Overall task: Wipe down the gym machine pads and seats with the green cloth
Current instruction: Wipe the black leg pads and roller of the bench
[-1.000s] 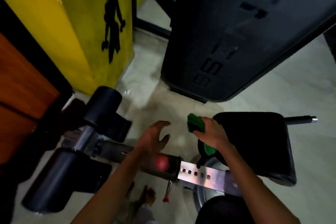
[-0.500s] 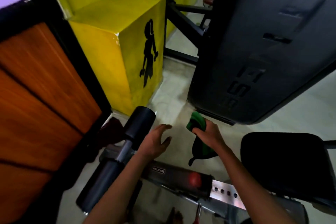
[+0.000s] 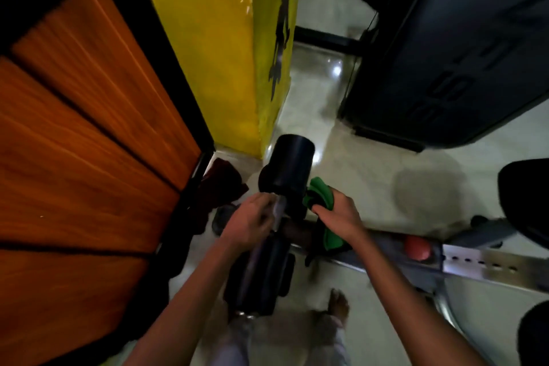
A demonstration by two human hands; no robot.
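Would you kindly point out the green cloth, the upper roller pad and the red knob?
green cloth (image 3: 319,192): head view, bunched upper fold.
upper roller pad (image 3: 292,165): head view, its cylindrical side.
red knob (image 3: 417,247): head view, its centre.

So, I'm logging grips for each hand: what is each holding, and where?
Right hand grips the green cloth around its bunched middle. Left hand holds the metal bar between the two roller pads.

Both hands moved forward to the roller pads. My left hand (image 3: 252,223), open in the air before, now grips the metal bar (image 3: 279,211) between the rollers. My right hand (image 3: 338,217) brought the green cloth (image 3: 319,193) against the upper roller pad (image 3: 291,163).
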